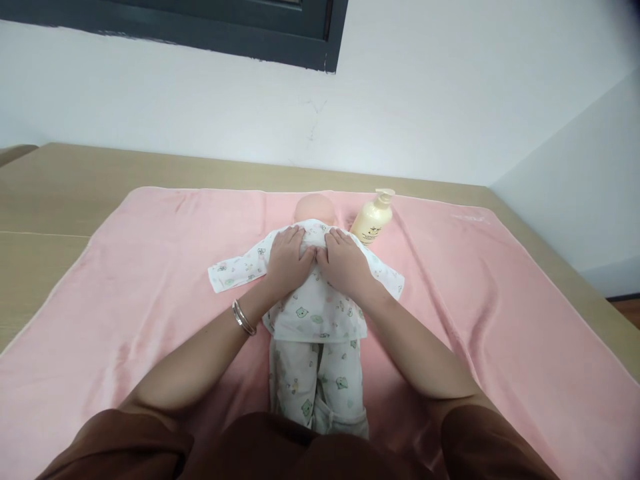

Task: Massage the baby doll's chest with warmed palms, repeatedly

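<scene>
A baby doll (315,208) lies on a pink blanket, its bare head pointing away from me and no face showing. It wears a white patterned long-sleeved top (313,310) and matching trousers (341,380). My left hand (291,260) rests flat on the left of the upper back of the top, fingers stretched toward the head. On the right of it lies my right hand (345,262), also flat, with the two thumbs almost meeting in the middle. A cream pump bottle (373,219) is just beyond my right hand, beside the doll's head.
The pink blanket (165,267), with some creases, covers much of the wooden table (100,173). Behind the table rises a white wall (225,107) with a dark window frame (330,50) at the top. Another wall meets it on the right.
</scene>
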`<action>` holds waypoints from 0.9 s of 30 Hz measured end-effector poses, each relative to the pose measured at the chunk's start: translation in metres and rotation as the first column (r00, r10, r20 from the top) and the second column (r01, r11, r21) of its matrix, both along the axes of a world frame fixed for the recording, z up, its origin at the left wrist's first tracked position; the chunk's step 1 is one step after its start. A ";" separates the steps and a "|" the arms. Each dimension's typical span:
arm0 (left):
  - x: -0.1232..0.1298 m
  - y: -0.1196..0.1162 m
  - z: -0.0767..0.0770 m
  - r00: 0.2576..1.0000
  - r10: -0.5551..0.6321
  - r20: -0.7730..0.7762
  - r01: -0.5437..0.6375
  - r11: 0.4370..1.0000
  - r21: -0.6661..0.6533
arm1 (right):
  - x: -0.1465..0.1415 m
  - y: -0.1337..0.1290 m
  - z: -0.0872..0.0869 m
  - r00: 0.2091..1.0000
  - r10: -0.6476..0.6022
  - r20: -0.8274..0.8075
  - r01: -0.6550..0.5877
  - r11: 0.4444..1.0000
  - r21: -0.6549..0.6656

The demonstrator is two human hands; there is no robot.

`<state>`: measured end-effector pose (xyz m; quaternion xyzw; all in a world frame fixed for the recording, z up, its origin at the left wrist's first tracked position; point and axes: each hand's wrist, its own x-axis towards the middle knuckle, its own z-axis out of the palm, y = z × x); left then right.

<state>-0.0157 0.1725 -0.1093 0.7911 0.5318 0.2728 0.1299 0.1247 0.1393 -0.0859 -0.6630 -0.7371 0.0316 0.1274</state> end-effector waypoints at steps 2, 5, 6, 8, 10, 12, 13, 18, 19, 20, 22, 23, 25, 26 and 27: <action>0.000 0.000 -0.001 1.000 0.007 -0.010 -0.007 1.000 0.000 | 0.004 0.005 -0.002 1.000 -0.003 -0.017 0.003 1.000 -0.009; 0.000 0.001 -0.002 1.000 0.013 -0.020 -0.013 1.000 0.015 | 0.007 0.009 -0.004 1.000 0.009 -0.023 -0.009 1.000 -0.002; 0.000 0.001 -0.002 1.000 0.012 -0.024 -0.012 1.000 0.020 | 0.008 0.010 -0.005 1.000 0.013 -0.027 -0.013 1.000 -0.003; 0.000 0.000 -0.001 0.999 0.006 -0.042 -0.005 1.000 0.018 | 0.010 0.013 -0.005 0.999 0.024 -0.044 -0.025 1.000 -0.015; 0.001 -0.004 0.001 0.997 0.006 -0.079 -0.005 1.000 0.012 | 0.013 0.015 -0.003 0.997 0.035 -0.070 -0.038 0.999 -0.031; 0.003 -0.011 0.005 0.991 0.015 -0.130 -0.014 1.000 0.007 | 0.015 0.018 -0.002 0.995 0.040 -0.092 -0.044 0.998 -0.041; 0.004 -0.015 0.007 0.988 0.020 -0.156 -0.020 1.000 0.005 | 0.016 0.018 -0.002 0.995 0.040 -0.096 -0.044 0.998 -0.041; 0.006 -0.025 0.015 0.975 0.016 -0.221 -0.012 1.000 0.019 | 0.010 0.011 0.001 0.999 0.031 -0.036 -0.033 0.999 -0.035; 0.005 -0.023 0.015 0.977 0.011 -0.212 -0.008 1.000 0.018 | 0.007 0.007 0.003 0.999 0.030 -0.012 -0.030 0.999 -0.034; 0.003 -0.019 0.016 0.980 0.012 -0.198 -0.011 1.000 0.010 | 0.004 0.002 0.007 1.000 0.028 0.009 -0.028 0.999 -0.034; -0.001 -0.009 0.016 0.987 0.027 -0.159 -0.031 0.999 -0.024 | -0.001 -0.009 0.016 0.999 0.038 0.034 -0.036 0.999 -0.041; -0.004 -0.004 0.017 0.990 0.033 -0.140 -0.039 0.998 -0.042 | -0.003 -0.013 0.021 0.998 0.045 0.036 -0.043 0.998 -0.048; -0.007 0.002 0.018 0.992 0.039 -0.118 -0.046 0.997 -0.062 | -0.004 -0.017 0.027 0.998 0.055 0.022 -0.053 0.996 -0.066; -0.008 0.002 0.019 0.992 0.038 -0.121 -0.045 0.997 -0.059 | -0.004 -0.016 0.028 0.998 0.056 0.010 -0.055 0.996 -0.074; -0.007 0.000 0.020 0.990 0.038 -0.135 -0.045 0.998 -0.047 | -0.003 -0.014 0.028 0.998 0.055 -0.003 -0.055 0.995 -0.078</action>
